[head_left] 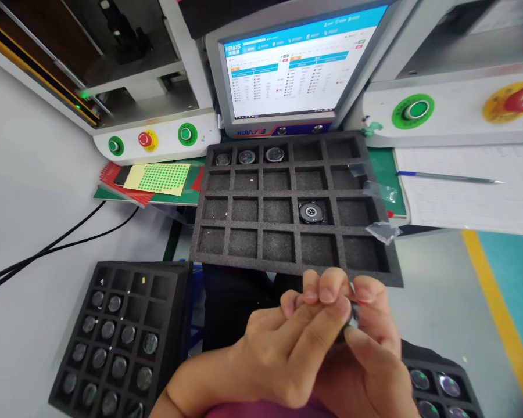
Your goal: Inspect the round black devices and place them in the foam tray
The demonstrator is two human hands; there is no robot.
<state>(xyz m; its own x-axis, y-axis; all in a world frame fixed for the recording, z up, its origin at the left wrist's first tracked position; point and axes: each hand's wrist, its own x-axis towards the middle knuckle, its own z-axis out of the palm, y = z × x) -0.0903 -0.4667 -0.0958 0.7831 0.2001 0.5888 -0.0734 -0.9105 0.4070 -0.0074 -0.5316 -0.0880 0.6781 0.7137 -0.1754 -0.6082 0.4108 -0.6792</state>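
A small dark round part [352,318], largely hidden, sits pinched between the fingertips of both hands, low in the centre of the view and just in front of the near edge of a foam tray. The left hand [287,348] is curled closed, its thumb and fingers gathered over the part from the left. The right hand [370,360] is likewise closed, its thumb pressed under the part and its fingers folded over from the right; the two hands touch each other at the fingertips.

Directly beyond the hands lies the large black foam tray [294,203], divided into square compartments. One round component [311,212] rests in the third row, fourth column; three more round components [247,156] occupy the first three compartments of the far row. Scraps of clear film [382,231] lie on the tray's right side.

To the lower left, a second foam tray [126,337] holds many round pieces. A third tray [436,386] shows at the lower right, partly out of view.

Behind the trays stands a monitor [296,64] showing a table-like screen. A sheet of green dot stickers [157,177] lies to its left, a pen [448,177] on paper to its right. Green buttons [187,134] and a red stop button [147,139] flank the monitor.
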